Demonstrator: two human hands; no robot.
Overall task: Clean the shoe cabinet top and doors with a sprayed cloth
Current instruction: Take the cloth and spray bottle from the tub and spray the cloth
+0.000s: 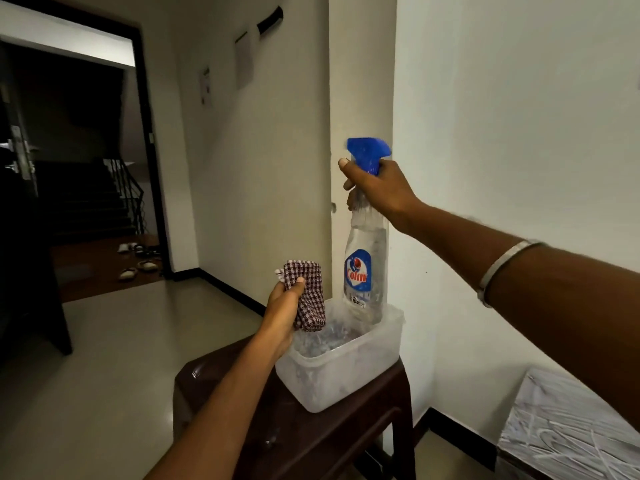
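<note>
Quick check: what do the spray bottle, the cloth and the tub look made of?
Spray bottle: clear glossy plastic, see-through, with a blue plastic trigger head. Cloth: soft woven fabric, red-and-white check, folding in the left hand. Tub: translucent, frosted-looking plastic, probably.

Your arms bare to frame edge — no sleeves, no gloves. Your right forearm: plain silver metal bangle (504, 268), flat band, well back from grip. Your left hand (282, 306) and right hand (377, 185) — no rings visible.
</note>
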